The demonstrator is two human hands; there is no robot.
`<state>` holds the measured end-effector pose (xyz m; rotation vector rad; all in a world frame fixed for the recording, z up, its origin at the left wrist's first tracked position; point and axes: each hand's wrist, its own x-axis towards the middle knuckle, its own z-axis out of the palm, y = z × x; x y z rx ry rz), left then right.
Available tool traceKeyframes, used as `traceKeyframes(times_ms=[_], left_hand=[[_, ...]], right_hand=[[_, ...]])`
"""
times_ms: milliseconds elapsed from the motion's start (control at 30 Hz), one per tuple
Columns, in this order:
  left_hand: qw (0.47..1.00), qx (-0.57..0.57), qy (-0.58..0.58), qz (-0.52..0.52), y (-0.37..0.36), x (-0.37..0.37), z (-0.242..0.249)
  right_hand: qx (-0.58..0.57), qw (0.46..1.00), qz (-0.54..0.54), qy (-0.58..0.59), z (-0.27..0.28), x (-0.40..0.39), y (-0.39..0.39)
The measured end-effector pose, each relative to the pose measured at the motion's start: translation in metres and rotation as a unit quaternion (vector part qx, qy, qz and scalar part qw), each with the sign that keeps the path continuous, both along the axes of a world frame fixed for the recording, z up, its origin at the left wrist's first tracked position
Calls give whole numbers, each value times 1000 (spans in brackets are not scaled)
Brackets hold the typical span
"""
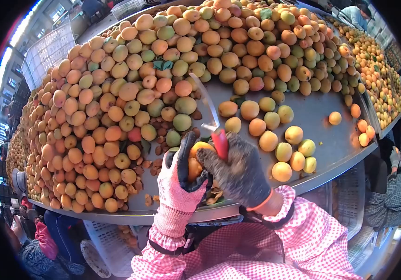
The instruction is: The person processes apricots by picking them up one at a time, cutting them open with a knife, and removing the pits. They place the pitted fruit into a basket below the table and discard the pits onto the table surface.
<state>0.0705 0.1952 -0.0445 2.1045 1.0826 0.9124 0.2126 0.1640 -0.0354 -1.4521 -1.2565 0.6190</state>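
Observation:
My left hand [179,184], in a pink glove with a black palm, is closed around an orange apricot [194,169] that looks split or cut. In a dark grey glove, my right hand [238,170] grips a knife [220,143] by its red handle, the curved blade pointing up and away from me. The right fingers press close against the apricot. Brown pits [162,132] lie on the metal table [310,112] just beyond my left hand. Loose apricots [269,141] sit to the right of my right hand.
A large heap of apricots [130,91] covers the table's left and far side. White plastic crates [109,242] stand below the front edge, and another crate [49,53] is at the back left. A second apricot heap [373,70] and other people [391,200] are at the right.

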Motion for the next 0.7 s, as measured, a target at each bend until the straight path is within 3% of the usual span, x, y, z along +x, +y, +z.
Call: traceKeyframes(times_ms=[33,100,167,300,400,500,633,667,700], left_hand=[[1000,-1,18,13,-1,1,1],[999,-30,32,3,-3,-2,-2],[996,-42,71,-33,-4,-6,-6],[993,-78,34,-85,-1,-8,-3],[995,-76,-31,-63,-6,-5,-9],[988,-106,-86,-72,-1,-7,-20],[964,-194,-178,-28,-5,-9,-34],[936,-243,-255,17,-4,-5,-29],[897,-291,-327,62,-4,-2,-23]], right_hand=[[0,1000,0,-2,-1,-1,-2],[145,978,-3,-151,-2,-3,-5],[116,988,10,-106,-4,-3,-6],[43,999,17,3,-8,-2,-6],[19,999,37,-3,0,1,-9],[-36,993,45,104,5,1,-11],[8,998,25,54,2,-5,-14],[21,998,14,60,2,-9,-16],[80,995,-18,-65,-16,-17,-17]])
